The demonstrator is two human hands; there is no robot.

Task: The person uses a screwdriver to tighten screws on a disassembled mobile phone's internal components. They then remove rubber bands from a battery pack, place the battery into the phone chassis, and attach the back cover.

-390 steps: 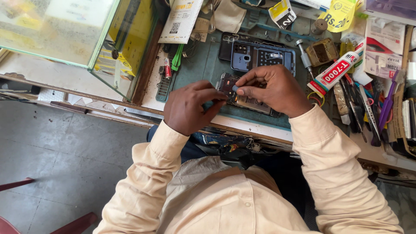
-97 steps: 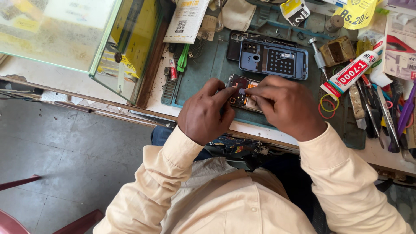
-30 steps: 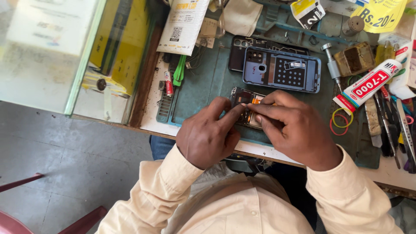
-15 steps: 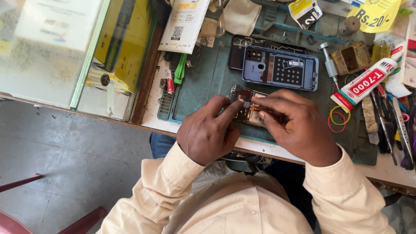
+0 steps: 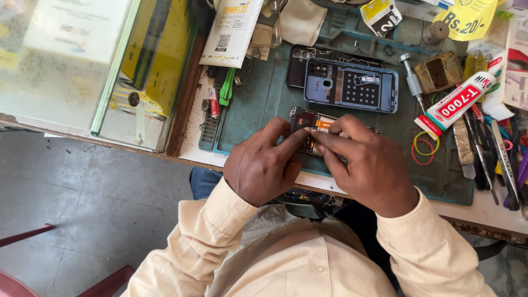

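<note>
We are pinching an orange ribbon cable [image 5: 323, 124] with both hands, left hand [image 5: 263, 165] and right hand [image 5: 367, 165], over the opened phone [image 5: 303, 118] lying on the green mat [image 5: 264, 104], its blue back cover [image 5: 352, 85] lying off just beyond, reassembly not yet done.

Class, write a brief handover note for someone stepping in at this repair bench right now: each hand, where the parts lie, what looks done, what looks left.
Left hand: fingertips pinched on the opened phone, at its upper middle.
Right hand: fingers meet the left's over the same spot, near an orange flex strip.
Parts: the phone lies on the green work mat; a blue phone frame lies just beyond it, the glue tube and screwdriver to the right.
Done: phone is open, its insides exposed.
Left: phone is still in separate pieces; what the fingertips grip is hidden.
</note>
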